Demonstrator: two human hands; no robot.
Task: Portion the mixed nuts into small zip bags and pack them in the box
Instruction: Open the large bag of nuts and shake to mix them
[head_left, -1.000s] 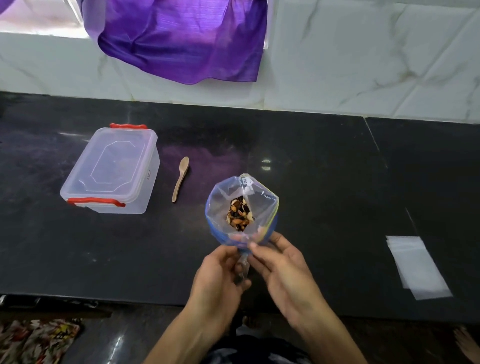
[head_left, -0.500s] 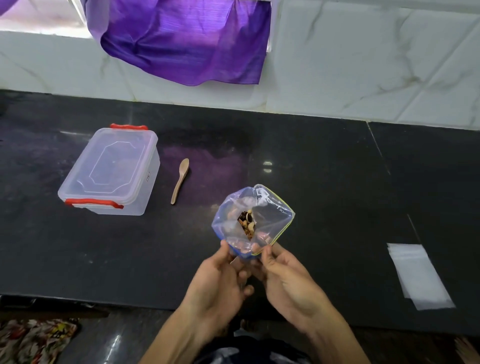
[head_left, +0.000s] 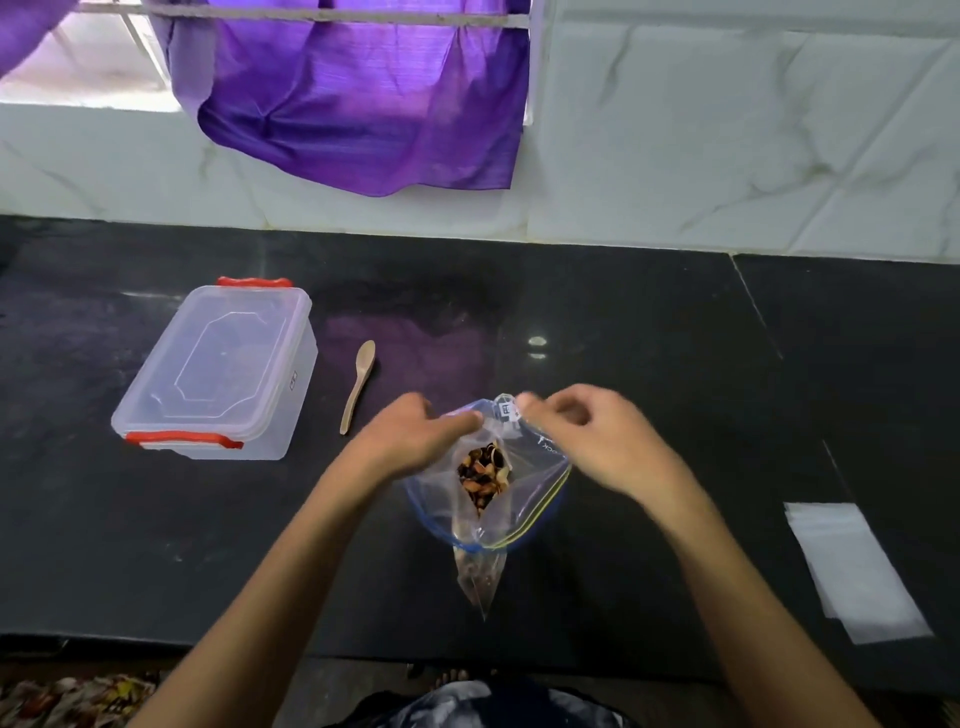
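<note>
On a black counter (head_left: 623, 322), a lidded plastic box (head_left: 218, 371) sits left of a wooden spoon (head_left: 358, 384). Left hand (head_left: 410, 441) and right hand (head_left: 587, 441) pinch open the far rim of a bag (head_left: 530, 499) of nuts (head_left: 483, 475).

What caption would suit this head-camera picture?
Both hands, left hand and right hand, hold open the zip bag of mixed nuts on a black counter.

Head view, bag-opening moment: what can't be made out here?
- Right hand and left hand: motion-blurred, so the grip on the nut bag rim is unclear.
- Bag label: print too small.
- Plastic box: contents unclear through the closed lid.
- Small zip bags: overlapping, count unclear.
</note>
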